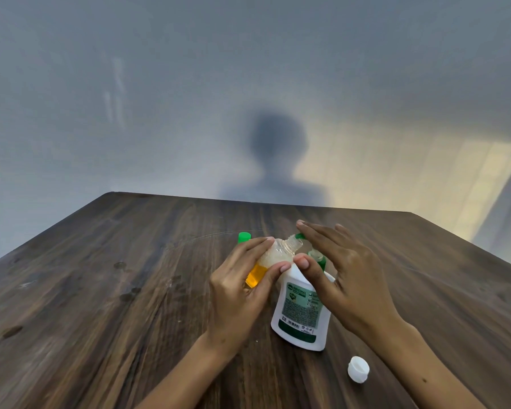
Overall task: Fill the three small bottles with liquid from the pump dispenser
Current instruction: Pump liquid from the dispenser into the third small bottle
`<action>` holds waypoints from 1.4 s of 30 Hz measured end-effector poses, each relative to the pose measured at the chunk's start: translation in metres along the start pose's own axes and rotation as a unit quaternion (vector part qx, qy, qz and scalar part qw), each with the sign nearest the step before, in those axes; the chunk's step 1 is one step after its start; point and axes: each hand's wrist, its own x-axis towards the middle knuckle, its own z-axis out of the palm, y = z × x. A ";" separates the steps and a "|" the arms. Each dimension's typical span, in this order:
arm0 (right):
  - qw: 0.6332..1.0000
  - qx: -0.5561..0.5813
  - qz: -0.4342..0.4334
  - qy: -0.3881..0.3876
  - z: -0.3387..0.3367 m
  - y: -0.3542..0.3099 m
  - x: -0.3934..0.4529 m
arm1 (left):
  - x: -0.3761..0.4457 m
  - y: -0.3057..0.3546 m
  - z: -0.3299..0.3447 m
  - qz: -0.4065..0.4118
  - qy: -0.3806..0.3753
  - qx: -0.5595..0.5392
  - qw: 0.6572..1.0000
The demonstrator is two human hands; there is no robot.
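The white plastic pump dispenser with green label (303,308) stands near centre on the dark wooden table (101,290); probably stiff, steady and best pressed at its green head. The right hand (345,270) lies spread over that head. Just left, the left hand (242,284) pinches the small clear bottle (273,256), part-filled with orange liquid, tilted with its mouth at the nozzle: likely light and slippery, so held at mid-body. A white cap (358,369) lies near right.
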 end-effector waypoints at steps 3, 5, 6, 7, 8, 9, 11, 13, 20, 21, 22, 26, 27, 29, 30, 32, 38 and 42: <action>1.000 0.000 -0.007 0.009 0.002 -0.001 -0.003 | 0.000 -0.001 0.000 0.000 0.000 -0.001 1.000; 1.000 -0.006 -0.012 0.004 0.003 -0.002 -0.002 | 0.000 -0.001 0.001 0.000 -0.005 -0.003 1.000; 1.000 -0.015 -0.014 0.005 0.004 -0.002 -0.003 | -0.001 -0.002 0.001 -0.001 -0.008 -0.003 1.000; 1.000 -0.021 -0.014 0.006 0.004 -0.002 -0.003 | -0.001 -0.002 0.001 -0.001 -0.010 -0.002 1.000; 1.000 -0.022 -0.014 0.008 0.004 -0.001 -0.003 | -0.001 -0.002 0.001 -0.001 -0.011 0.000 1.000; 1.000 -0.020 -0.015 0.007 0.004 0.000 -0.003 | -0.001 -0.002 0.001 0.001 -0.010 0.001 1.000; 1.000 -0.011 -0.012 0.001 0.002 0.001 -0.003 | -0.001 -0.002 0.001 0.003 -0.008 0.001 1.000; 1.000 -0.002 -0.009 -0.002 0.001 0.001 -0.001 | -0.001 -0.002 0.002 0.004 -0.002 0.003 1.000; 1.000 -0.006 -0.003 0.014 0.003 -0.004 -0.002 | -0.001 -0.002 0.002 0.003 -0.006 0.003 1.000; 1.000 -0.007 -0.003 0.012 0.004 -0.003 -0.003 | -0.001 -0.002 0.002 0.002 -0.008 0.003 1.000; 1.000 -0.008 -0.005 0.010 0.003 -0.002 -0.004 | -0.001 -0.001 0.001 0.002 -0.010 0.001 1.000; 1.000 -0.002 -0.004 -0.008 -0.001 -0.002 0.000 | 0.000 0.001 0.001 0.008 -0.001 -0.001 1.000; 1.000 -0.002 -0.004 -0.010 -0.002 -0.001 0.001 | 0.000 0.001 0.001 0.009 0.000 -0.001 1.000; 1.000 -0.003 -0.004 -0.006 -0.002 -0.002 0.002 | 0.001 0.001 0.000 0.011 -0.001 0.000 1.000; 1.000 -0.004 -0.005 -0.002 -0.002 -0.003 0.001 | 0.001 0.001 0.001 0.011 -0.002 0.000 1.000; 1.000 -0.008 -0.007 0.004 0.000 -0.005 0.001 | 0.001 0.000 0.001 0.008 -0.003 0.001 1.000; 1.000 -0.018 -0.009 -0.007 -0.001 -0.001 -0.002 | -0.001 0.000 0.000 0.003 -0.010 -0.001 1.000; 1.000 -0.012 -0.008 -0.001 -0.002 0.000 -0.001 | 0.000 -0.001 0.001 0.011 0.001 -0.001 1.000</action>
